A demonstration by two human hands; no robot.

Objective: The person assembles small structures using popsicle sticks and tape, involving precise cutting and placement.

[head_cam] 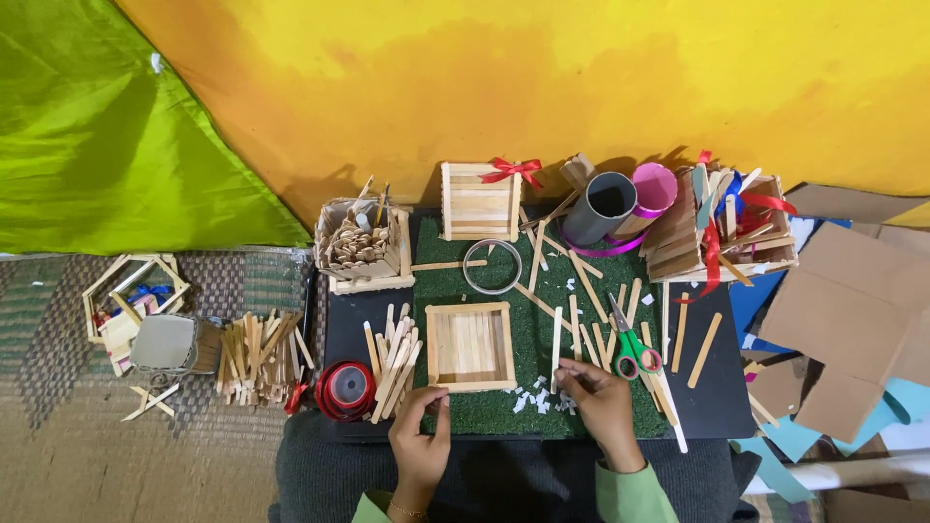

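The left hand (pixel 422 426) pinched the stick tray's (pixel 471 346) six-o'clock edge — steadying it — while the right hand (pixel 593 395) gripped a craft stick (pixel 556 350) upright at three o'clock.

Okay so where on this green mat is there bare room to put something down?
Free: the green mat below the square stick tray, between the left hand and right hand, though paper scraps edge it. Also a strip left of the metal ring. Crowded: loose sticks and the scissors on the right.
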